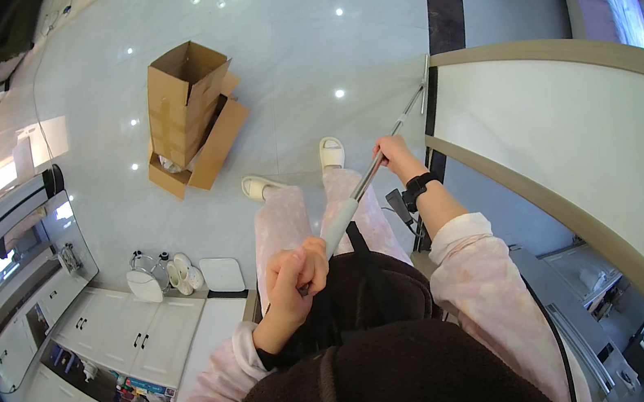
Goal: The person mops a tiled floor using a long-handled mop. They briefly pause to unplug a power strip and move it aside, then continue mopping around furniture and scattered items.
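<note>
A long metal pole with a pale grey grip and a thin flat head slants from my lap up to the right. What kind of floor tool it is, a flat mop or a squeegee, I cannot tell. My left hand is closed around the upper end, by the grey grip. Further down the metal shaft, my right hand is wrapped about it. The head rests along the dark floor strip beside the white panel's edge. A black device is strapped to my right wrist.
Two cardboard boxes, one set in the other, stand open on the glossy tiled floor ahead left. A white panel with wooden edges rises close on my right. White cabinets and white shoes are at left.
</note>
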`<state>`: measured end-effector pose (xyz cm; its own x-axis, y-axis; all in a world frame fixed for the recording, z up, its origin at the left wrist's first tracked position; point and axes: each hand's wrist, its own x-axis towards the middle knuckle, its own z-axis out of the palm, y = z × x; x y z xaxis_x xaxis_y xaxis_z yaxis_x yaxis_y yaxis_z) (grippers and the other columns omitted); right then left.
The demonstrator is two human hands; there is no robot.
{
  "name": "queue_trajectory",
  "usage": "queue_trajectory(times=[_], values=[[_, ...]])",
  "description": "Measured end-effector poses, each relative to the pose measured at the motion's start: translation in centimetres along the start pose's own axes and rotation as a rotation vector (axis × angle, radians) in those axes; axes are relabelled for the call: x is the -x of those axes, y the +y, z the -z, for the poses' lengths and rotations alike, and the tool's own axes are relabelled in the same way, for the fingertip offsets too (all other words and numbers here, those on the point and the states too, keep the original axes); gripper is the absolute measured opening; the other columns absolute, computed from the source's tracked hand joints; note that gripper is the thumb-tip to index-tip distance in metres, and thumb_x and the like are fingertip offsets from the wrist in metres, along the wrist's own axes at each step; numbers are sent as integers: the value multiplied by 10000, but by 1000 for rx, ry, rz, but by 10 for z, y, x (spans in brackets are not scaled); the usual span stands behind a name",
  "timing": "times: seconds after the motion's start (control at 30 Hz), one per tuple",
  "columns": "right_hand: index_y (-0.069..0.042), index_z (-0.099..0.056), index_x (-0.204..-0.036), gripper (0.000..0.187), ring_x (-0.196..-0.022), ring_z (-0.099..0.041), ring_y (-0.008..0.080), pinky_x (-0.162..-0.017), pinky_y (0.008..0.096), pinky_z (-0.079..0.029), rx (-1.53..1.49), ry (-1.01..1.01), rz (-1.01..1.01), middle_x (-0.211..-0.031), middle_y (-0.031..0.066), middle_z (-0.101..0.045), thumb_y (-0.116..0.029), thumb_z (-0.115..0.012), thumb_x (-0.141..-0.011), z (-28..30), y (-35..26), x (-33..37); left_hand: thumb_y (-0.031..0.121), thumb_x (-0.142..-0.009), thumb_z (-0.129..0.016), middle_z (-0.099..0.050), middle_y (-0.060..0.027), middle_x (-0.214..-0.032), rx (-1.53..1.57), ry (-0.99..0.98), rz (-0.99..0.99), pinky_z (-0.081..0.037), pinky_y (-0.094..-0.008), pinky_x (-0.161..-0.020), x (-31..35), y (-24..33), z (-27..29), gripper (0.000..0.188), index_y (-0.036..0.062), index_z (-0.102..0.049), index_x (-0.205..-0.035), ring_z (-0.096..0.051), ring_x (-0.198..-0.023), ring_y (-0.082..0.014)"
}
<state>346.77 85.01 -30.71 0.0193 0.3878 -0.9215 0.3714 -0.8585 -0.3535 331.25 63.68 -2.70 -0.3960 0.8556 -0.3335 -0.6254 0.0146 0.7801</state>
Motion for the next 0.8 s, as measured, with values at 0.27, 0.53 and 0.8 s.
queue_trajectory(times=[0.27, 0.53, 0.8], values=[[74, -552, -814, 99, -503, -569, 260, -362, 376, -383, 170, -64, 51, -628, 189, -548, -10, -499, -806, -149, 81, 49, 180, -972, -330, -318, 2, -409, -35, 253, -172, -314, -348, -662, 109, 59, 97, 460, 147, -236, -523, -295, -440, -144], [-17, -201, -1230, 447, -430, -470, 250, -326, 348, -273, 225, -307, -65, -740, 196, -517, -9, -446, -856, -397, 210, 161, 265, -1014, -244, -217, 37, -402, -22, 658, -314, -350, -325, -753, 267, 160, 236, 473, 190, -219, -547, -150, -439, -122], [-32, -168, -1298, 471, -403, -438, 246, -338, 344, -287, 50, -531, -303, -721, 196, -510, -44, -419, -899, -523, 267, 223, 254, -1006, -281, -168, 40, -389, -138, 912, -400, -346, -314, -764, 344, 199, 295, 457, 189, -188, -563, -118, -439, -104]])
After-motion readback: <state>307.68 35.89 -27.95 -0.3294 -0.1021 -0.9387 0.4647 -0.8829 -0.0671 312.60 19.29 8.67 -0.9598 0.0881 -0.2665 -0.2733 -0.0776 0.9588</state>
